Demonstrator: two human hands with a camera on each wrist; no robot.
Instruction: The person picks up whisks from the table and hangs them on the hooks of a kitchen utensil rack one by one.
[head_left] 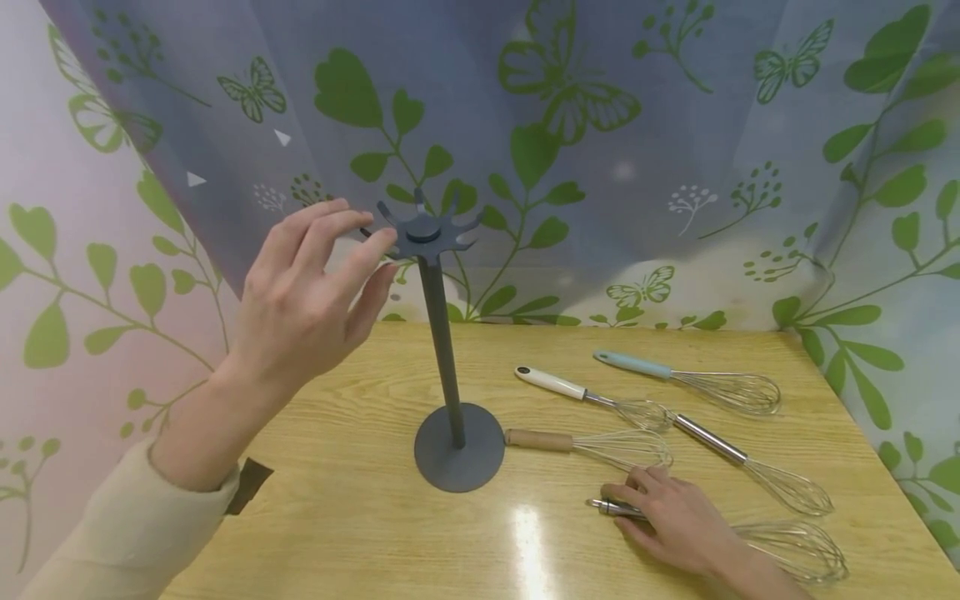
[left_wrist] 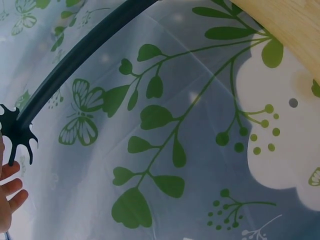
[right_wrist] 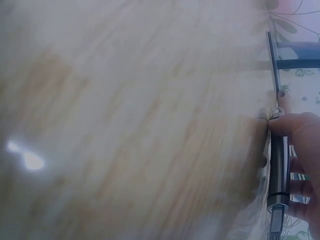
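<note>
A dark grey utensil stand (head_left: pixel 441 333) rises from a round base, with a ring of upturned hooks on top. My left hand (head_left: pixel 307 283) is raised at the hooks' left side, fingers loosely bent and spread; whether they touch a hook is hard to tell. In the left wrist view only some fingertips (left_wrist: pixel 12 186) show, beside the hooks (left_wrist: pixel 19 131). On the table at the lower right, my right hand (head_left: pixel 678 521) grips the metal handle of a whisk (head_left: pixel 802 550). The right wrist view shows the thumb along that handle (right_wrist: pixel 279 167) and fingers at its other side.
Right of the stand lie a wooden-handled whisk (head_left: pixel 540 440), a white-handled whisk (head_left: pixel 551 383), a blue-handled whisk (head_left: pixel 633 364) and another metal-handled whisk (head_left: pixel 708 437). A patterned curtain (head_left: pixel 480 83) hangs behind the wooden table (head_left: pixel 337 517). A dark patch (head_left: pixel 250 486) lies near my left sleeve.
</note>
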